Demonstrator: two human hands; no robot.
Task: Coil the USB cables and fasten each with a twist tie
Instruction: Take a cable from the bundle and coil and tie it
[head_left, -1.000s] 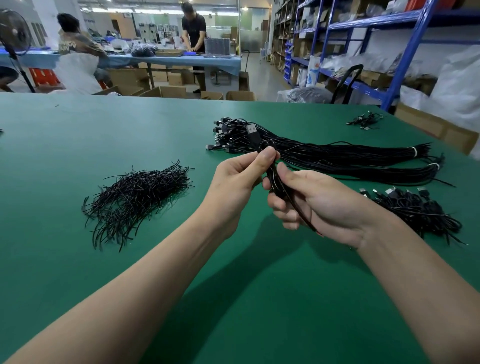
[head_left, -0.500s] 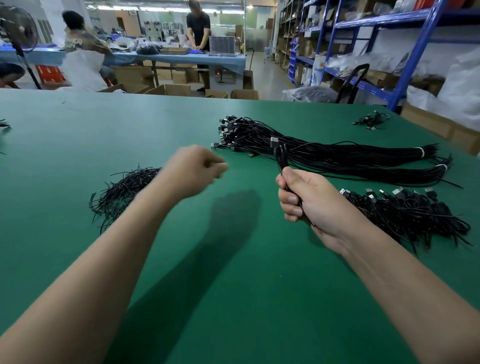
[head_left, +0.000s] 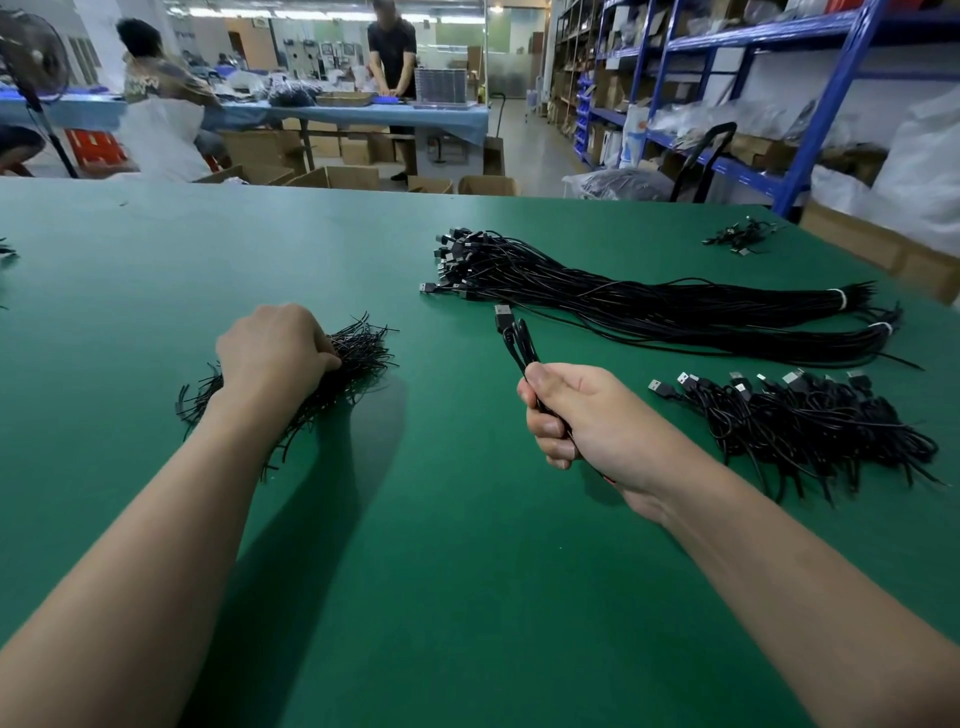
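Note:
My right hand (head_left: 582, 415) grips a folded black USB cable (head_left: 517, 338) in its fist, the looped end and plug sticking up above the thumb. My left hand (head_left: 275, 353) lies on the pile of black twist ties (head_left: 358, 348) at the left, fingers curled down into the ties; whether it holds one is hidden. A long bundle of straight black USB cables (head_left: 649, 306) lies beyond my right hand. A heap of coiled cables (head_left: 800, 421) sits to the right of my right hand.
The green table (head_left: 415, 571) stretches in front of me. A few loose cables (head_left: 740, 236) lie at the far right corner. Blue shelving (head_left: 831, 104) stands to the right, and two people work at a blue table (head_left: 363, 111) far behind.
My left hand let go of the folded cable and moved left onto the twist tie pile. My right hand kept its grip on the cable and stayed about where it was.

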